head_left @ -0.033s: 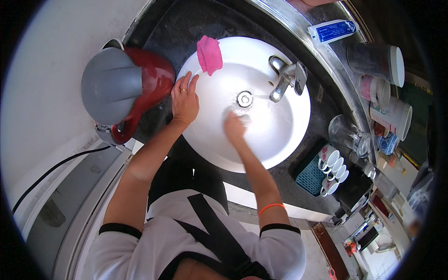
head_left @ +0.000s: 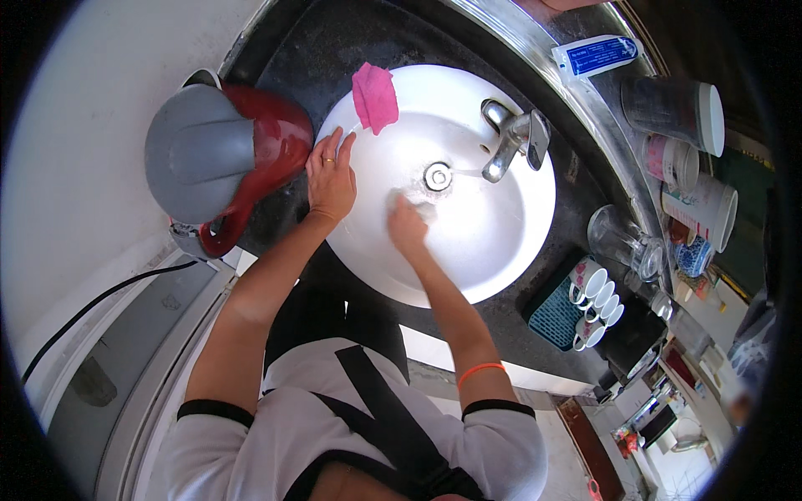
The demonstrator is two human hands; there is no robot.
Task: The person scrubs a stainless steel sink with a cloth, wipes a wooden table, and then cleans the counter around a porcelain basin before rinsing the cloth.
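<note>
My right hand (head_left: 408, 224) is closed in the white sink (head_left: 493, 259), just below the drain (head_left: 438, 176). A pale, whitish thing (head_left: 424, 210) shows at its fingers, too blurred to name, against the wet basin wall. My left hand (head_left: 332, 182), a ring on one finger, rests on the sink's left rim with its fingers stretched out, holding nothing. Beyond its fingertips a pink cloth (head_left: 376, 98) hangs over the rim. The chrome faucet (head_left: 511, 144) stands at the right side of the basin, and a thin stream seems to leave it toward the drain.
A red and grey kettle (head_left: 209, 154) stands close left of my left hand. Along the right ledge are a blue and white tube (head_left: 597, 56), several jars (head_left: 668, 113) and a glass pitcher (head_left: 622, 242). Several cups sit in a teal tray (head_left: 550, 317) on the dark counter (head_left: 501, 313).
My right hand has shifted slightly left within the basin, and the pale thing at its fingers has moved along. My left hand stays in place on the rim.
</note>
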